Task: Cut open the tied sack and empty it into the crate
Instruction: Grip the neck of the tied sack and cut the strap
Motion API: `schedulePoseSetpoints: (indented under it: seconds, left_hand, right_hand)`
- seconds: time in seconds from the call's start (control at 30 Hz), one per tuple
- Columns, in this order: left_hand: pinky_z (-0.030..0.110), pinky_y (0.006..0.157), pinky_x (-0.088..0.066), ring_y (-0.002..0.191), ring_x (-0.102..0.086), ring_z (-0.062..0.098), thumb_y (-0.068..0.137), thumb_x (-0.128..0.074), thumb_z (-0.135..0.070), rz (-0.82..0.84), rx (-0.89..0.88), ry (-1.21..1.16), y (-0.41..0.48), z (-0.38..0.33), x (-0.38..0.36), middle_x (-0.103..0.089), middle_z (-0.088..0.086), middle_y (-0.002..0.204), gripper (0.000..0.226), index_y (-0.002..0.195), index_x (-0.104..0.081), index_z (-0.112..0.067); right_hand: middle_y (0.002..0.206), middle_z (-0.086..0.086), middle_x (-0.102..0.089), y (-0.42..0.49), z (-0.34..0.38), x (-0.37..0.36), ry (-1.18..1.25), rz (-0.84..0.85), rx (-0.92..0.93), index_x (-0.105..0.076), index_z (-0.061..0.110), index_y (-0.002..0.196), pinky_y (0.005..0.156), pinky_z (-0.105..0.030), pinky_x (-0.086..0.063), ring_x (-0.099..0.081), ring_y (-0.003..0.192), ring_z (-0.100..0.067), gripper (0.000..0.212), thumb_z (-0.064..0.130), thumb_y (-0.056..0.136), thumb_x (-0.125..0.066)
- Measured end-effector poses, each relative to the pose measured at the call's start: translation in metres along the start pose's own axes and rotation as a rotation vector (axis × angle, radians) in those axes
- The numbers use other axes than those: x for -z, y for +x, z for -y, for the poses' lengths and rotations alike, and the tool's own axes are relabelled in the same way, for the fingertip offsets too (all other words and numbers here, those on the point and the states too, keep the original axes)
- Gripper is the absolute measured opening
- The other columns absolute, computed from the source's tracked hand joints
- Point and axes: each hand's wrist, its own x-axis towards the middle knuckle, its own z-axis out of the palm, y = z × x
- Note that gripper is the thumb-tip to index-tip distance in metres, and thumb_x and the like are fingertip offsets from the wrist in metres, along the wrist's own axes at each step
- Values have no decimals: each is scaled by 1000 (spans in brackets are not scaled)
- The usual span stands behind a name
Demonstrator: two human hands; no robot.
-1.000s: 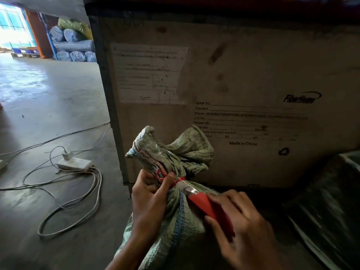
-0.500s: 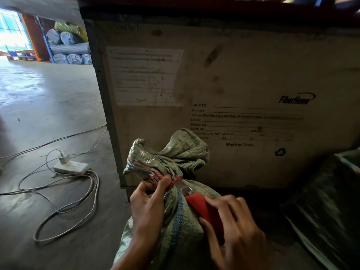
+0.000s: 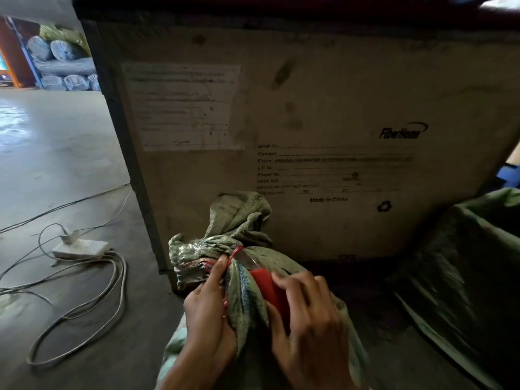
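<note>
The sack (image 3: pixel 247 299), green and woven, stands on the floor (image 3: pixel 70 164) against the foot of the crate (image 3: pixel 323 102), near the crate's lower left corner. Its neck is bunched and bound by a red tie (image 3: pixel 235 251), and the loose mouth flops out above the binding. The left hand (image 3: pixel 208 313) grasps the neck from the left, just under the tie, its fingers curled round the cloth; one fingertip reaches up and touches the red string. The right hand (image 3: pixel 306 316) comes in from the right with its fingers closed round the red handle of a knife (image 3: pixel 267 287), which lies flat against the sack's shoulder. The blade (image 3: pixel 249 261) points up and left, and its tip is at the tie, between the two hands; whether it is under the string cannot be told. The crate's face carries a pale paper label (image 3: pixel 183 108) at upper left and printed shipping lines to the right. On the floor to the left, a white power strip (image 3: pixel 81 247) lies among looping cables (image 3: pixel 92 305). A second green bag (image 3: pixel 472 263) sits at the right edge, beside the crate. Wrapped rolls (image 3: pixel 62 66) are stacked far back at upper left.
</note>
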Motion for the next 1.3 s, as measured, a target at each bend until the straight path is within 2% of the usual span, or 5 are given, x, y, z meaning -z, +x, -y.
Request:
schedulePoseSetpoints:
  seconds: [0.33,0.47,0.73,0.87,1.3]
  left_hand:
    - [55,87,-61,83,-76,38,71,-88,-37,-117,-279,366,24,-18,27,-76,28,86,46,85,-72,3]
    - [47,71,-54,72,-66,33,70,-89,-39,-87,-395,508,24,-24,28,-69,38,87,53,82,-67,8]
    - [57,87,-60,88,-75,43,70,-84,-43,-63,-263,338,14,-11,19,-77,25,87,53,90,-73,5]
    - [40,74,-60,69,-74,31,78,-82,-31,-60,-108,137,13,-4,15,-76,20,78,45,97,-72,8]
    - [49,85,-60,77,-75,34,82,-82,-27,-112,-30,91,17,-3,8,-76,25,85,38,92,-74,9]
  right_hand:
    - [110,12,-55,25,-13,9,-1,364,123,-56,30,124,73,-20,-51,-51,104,-9,43,36,84,-70]
    - [111,12,-55,21,-18,13,-2,315,128,-53,31,124,67,-19,-53,-51,102,-8,41,39,86,-64]
    - [104,3,-60,4,-13,-4,20,124,56,-62,22,116,73,-16,-44,-57,95,-15,31,35,88,-62]
    - [100,5,-59,1,-10,-9,0,91,21,-67,20,109,76,-7,-30,-53,92,-9,32,40,88,-54]
    - [105,5,-60,0,-6,-13,16,82,14,-65,19,114,72,-21,-49,-56,95,-14,28,30,89,-65]
